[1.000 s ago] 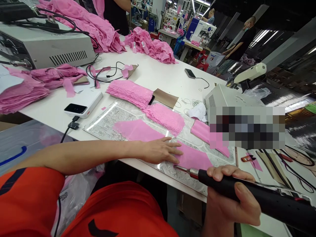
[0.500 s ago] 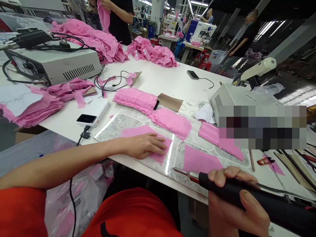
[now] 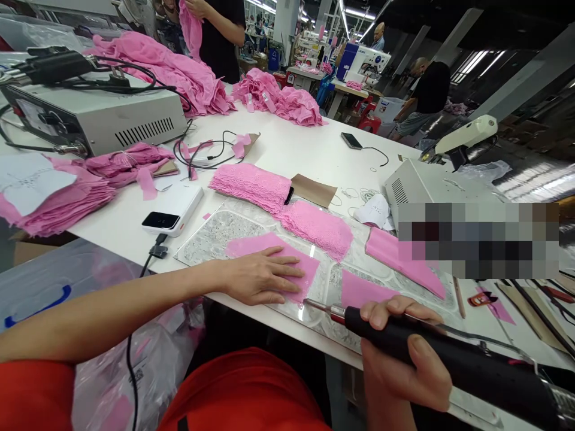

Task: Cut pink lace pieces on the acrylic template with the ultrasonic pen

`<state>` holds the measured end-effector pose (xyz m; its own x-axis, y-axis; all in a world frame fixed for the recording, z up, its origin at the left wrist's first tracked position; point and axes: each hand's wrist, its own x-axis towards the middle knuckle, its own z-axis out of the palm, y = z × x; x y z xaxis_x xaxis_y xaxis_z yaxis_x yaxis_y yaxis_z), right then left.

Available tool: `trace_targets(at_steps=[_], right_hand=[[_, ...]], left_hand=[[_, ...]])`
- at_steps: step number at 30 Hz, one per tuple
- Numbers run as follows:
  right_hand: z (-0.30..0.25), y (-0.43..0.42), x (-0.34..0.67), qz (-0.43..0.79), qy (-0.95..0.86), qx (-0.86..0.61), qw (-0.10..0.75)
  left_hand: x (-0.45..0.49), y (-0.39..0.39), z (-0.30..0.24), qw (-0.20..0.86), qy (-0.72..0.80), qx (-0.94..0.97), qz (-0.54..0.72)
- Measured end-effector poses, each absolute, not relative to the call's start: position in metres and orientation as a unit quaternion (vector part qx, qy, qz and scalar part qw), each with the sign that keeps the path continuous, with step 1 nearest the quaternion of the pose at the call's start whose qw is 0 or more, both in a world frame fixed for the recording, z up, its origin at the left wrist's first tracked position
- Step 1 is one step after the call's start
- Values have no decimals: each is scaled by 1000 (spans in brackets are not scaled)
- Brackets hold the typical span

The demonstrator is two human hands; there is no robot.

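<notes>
My left hand (image 3: pixel 265 276) lies flat with fingers spread on a pink fabric piece (image 3: pixel 251 244), holding it against a clear-topped, grey-patterned mat (image 3: pixel 211 233). In my right hand (image 3: pixel 404 353) is a thick black handheld cutter (image 3: pixel 476 365) with a slim metal tip. That tip is at the fabric's lower right corner, close to my left fingers; whether it touches the cloth I cannot tell. A second pink piece (image 3: pixel 363 289) lies to the right, partly behind the cutter. Behind my left hand are two stacks of pink pieces, one on the left (image 3: pixel 251 185) and one nearer (image 3: pixel 318 230).
Grey control boxes stand left (image 3: pixel 130 114) and right (image 3: pixel 431 191). A white power bank (image 3: pixel 179 209) with a black cable sits by the table's front edge. Folded pink cloth (image 3: pixel 399 257) lies at right, a phone (image 3: pixel 351 140) farther back. A person (image 3: pixel 220 36) handles pink cloth across the table.
My right hand has brought the cutter left, its tip now at the fabric corner. My left fingers have spread wider. In the background a person has bent over.
</notes>
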<state>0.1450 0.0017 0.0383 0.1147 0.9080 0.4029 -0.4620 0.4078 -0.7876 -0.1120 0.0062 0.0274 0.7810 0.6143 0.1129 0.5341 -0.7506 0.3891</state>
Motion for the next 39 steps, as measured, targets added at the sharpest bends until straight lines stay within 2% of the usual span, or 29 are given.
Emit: trace_targets(at_steps=[39], right_hand=[[45,4,146,510,-458,-232,690]], left_hand=[[-109,5,18,126,304,939,102]])
